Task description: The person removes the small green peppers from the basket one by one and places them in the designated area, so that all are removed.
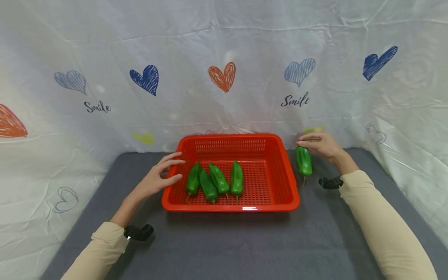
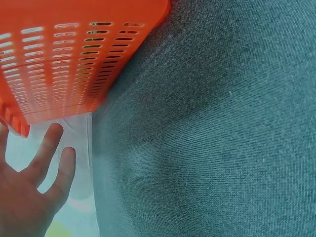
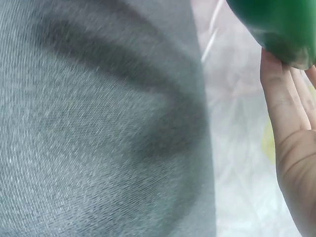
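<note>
My right hand [image 1: 320,147] pinches a green pepper [image 1: 303,161] by one end, just right of the red basket [image 1: 229,208]; the stem end points down. In the right wrist view part of that pepper [image 3: 284,27] shows above the fingers [image 3: 282,94]. Several more green peppers [image 1: 218,179] lie inside the basket, on its left and middle part, with stems toward the front. At the basket's left rim is my left hand [image 1: 159,177], fingers spread and holding nothing. Its fingers [image 2: 61,173] show beside the basket wall [image 2: 64,64] in the left wrist view.
Under the basket is a grey cloth-covered table [image 1: 224,245]. A white curtain [image 1: 255,46] printed with hearts and "Smile" hangs behind it and along both sides. Dark bands with small devices sit on the left wrist [image 1: 138,232] and right wrist [image 1: 330,182].
</note>
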`<state>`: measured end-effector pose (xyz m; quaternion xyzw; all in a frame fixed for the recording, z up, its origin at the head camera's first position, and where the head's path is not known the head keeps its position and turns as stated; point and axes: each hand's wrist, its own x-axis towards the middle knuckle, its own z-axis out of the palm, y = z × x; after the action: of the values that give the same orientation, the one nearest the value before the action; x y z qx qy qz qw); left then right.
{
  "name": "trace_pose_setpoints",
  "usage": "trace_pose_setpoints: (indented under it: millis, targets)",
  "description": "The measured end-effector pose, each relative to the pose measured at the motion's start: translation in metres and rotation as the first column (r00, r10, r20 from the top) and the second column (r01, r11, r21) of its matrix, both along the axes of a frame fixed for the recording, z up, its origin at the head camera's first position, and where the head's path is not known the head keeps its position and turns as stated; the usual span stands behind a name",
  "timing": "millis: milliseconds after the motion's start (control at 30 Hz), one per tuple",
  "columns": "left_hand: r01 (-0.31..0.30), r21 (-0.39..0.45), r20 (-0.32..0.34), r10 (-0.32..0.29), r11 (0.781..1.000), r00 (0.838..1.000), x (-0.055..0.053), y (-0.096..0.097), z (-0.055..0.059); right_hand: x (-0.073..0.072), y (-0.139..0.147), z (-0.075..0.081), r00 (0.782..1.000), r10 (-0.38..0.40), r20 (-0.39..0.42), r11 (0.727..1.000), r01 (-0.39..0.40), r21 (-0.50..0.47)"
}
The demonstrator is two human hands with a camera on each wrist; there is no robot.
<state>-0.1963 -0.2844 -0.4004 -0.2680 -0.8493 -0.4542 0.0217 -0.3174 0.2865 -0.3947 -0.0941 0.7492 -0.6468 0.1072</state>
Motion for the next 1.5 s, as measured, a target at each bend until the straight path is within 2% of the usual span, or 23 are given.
trace_pose_setpoints:
  millis: [300,533,800,967,1100,1233,1500]
  targets:
    - [-0.004,-0.008,0.000,0.004,1.000,1.000,-0.001,0.000,0.000,-0.005,0.004,-0.016,1.000,0.026,0.017,1.000,-0.027,0.008]
    - [-0.005,-0.011,0.000,0.005,1.000,1.000,0.000,0.000,0.000,-0.009,0.001,-0.027,0.998,0.050,0.030,0.997,-0.048,-0.062]
    - [-0.004,-0.006,-0.002,0.004,1.000,1.000,0.000,0.000,-0.001,-0.010,0.001,-0.034,1.000,0.024,0.014,1.000,-0.024,-0.005]
    - [-0.006,-0.004,-0.002,0.006,1.000,1.000,-0.001,0.000,-0.001,-0.011,0.001,-0.035,1.000,0.012,0.019,1.000,-0.012,0.018]
    - [-0.001,0.001,-0.003,0.001,1.000,1.000,-0.001,0.000,-0.001,-0.010,0.004,-0.033,1.000,0.005,0.024,0.997,-0.007,0.079]
    - [0.002,0.006,0.002,-0.002,1.000,1.000,-0.001,0.000,-0.001,-0.006,0.007,-0.031,1.000,0.025,0.015,0.992,-0.026,0.120]
    - [0.004,0.014,0.003,-0.004,1.000,1.000,-0.001,-0.001,-0.001,0.004,0.016,-0.024,0.997,0.072,-0.026,0.988,-0.068,0.138]
